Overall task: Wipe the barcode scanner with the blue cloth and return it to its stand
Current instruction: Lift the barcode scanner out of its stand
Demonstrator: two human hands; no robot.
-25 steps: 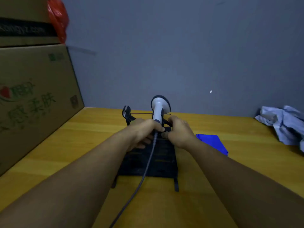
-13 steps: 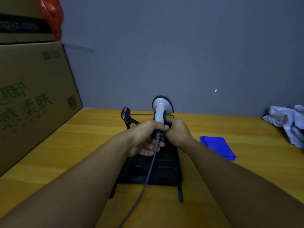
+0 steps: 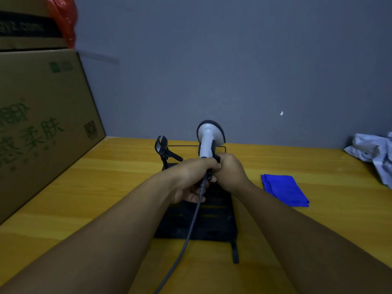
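Head view: I see the barcode scanner (image 3: 209, 141) upright at the middle of the table (image 3: 106, 187), its white head up toward the grey wall (image 3: 212, 60) and its handle buried in both hands. The left hand (image 3: 192, 177) has its grip wrapped tight around the lower handle, fingers curled shut on it, where the grey cable (image 3: 188, 234) leaves the scanner and runs down toward me. The right hand (image 3: 230, 172) presses against the same handle from the other side, fingers folded in; I cannot tell how much of the scanner that grip actually clasps. Below the hands lies the black stand (image 3: 216, 221), flat on the table, with one black clamp arm (image 3: 163, 148) rising at its far left corner.

I count one scanner, one stand, one cable, and one folded blue cloth (image 3: 285, 189) lying to the right of the stand, apart from both hands. Farther right, at the table edge, sits a crumpled pale blue garment (image 3: 375, 153). On the left stand two stacked cardboard boxes (image 3: 42, 124), a red plastic bag (image 3: 63, 18) on the upper one. The table is yellow wood, the lighting dim.
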